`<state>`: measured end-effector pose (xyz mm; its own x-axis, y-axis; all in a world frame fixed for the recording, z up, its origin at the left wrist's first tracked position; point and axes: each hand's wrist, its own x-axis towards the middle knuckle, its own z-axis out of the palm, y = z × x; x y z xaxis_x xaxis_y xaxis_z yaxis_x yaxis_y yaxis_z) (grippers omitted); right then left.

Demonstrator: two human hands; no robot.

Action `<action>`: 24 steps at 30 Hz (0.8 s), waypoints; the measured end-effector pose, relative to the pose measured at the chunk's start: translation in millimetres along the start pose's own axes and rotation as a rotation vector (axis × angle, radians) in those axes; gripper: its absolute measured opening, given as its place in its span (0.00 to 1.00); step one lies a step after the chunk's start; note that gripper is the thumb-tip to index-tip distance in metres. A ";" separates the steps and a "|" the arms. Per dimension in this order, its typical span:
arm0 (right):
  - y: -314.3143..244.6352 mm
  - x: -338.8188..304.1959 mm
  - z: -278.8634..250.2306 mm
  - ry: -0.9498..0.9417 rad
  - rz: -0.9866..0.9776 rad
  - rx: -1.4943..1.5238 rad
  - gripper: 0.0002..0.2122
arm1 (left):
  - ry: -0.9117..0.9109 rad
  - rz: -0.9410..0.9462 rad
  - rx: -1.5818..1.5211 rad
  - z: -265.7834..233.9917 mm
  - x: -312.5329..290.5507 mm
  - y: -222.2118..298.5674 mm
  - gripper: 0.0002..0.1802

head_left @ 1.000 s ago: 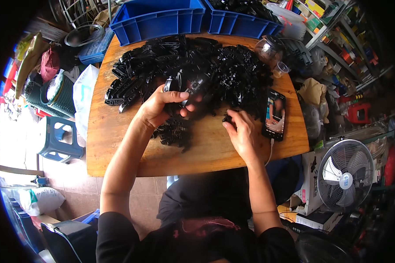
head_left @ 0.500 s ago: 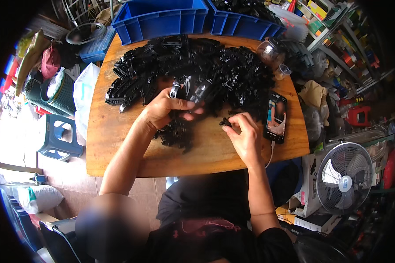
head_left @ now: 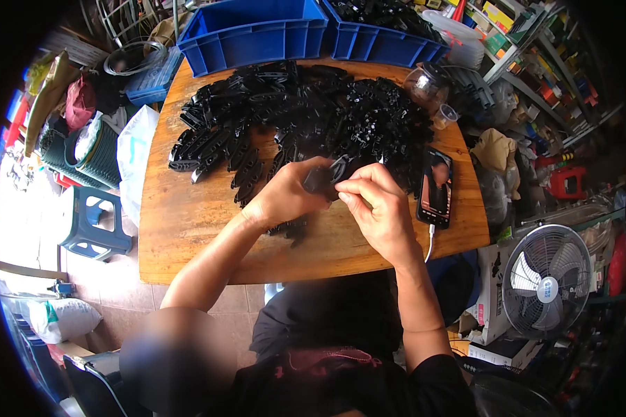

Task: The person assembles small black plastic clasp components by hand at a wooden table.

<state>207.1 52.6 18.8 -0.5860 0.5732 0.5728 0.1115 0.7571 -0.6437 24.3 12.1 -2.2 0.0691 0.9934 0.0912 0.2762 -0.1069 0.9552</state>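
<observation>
My left hand (head_left: pixel 285 193) is closed around a black plastic part (head_left: pixel 318 179) over the middle of the wooden table (head_left: pixel 188 243). Against that part's right end, the thumb and fingertips of my right hand (head_left: pixel 382 212) are pinched together. Whatever lies between those fingertips is too small and covered to make out now. Just beyond both hands spreads a pile of long, oval black plastic parts (head_left: pixel 219 128). Smaller black pieces (head_left: pixel 382 115) are heaped on its right side. More black pieces (head_left: pixel 292 228) lie partly hidden under my left hand.
Two blue bins (head_left: pixel 257 43) stand at the far edge, the right one holding black parts. A phone (head_left: pixel 435 191) with a white cable lies right of my right hand. Behind it are a clear jar (head_left: pixel 424 85) and small cup (head_left: pixel 446 115). A fan (head_left: pixel 548 288) stands right, a stool (head_left: pixel 94 221) left.
My right hand has moved up and left from the table to the black part. My left hand has shifted right and slightly nearer, bringing both hands together.
</observation>
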 end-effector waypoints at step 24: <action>44.2 -6.2 14.3 0.222 0.304 0.173 0.28 | 0.362 -0.186 -0.573 -32.1 46.3 18.1 0.07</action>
<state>204.2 78.0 -20.5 -0.3581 0.8306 0.4264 0.1053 0.4897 -0.8655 1.7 57.5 28.4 -0.2809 0.9550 -0.0947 -0.3034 0.0053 0.9528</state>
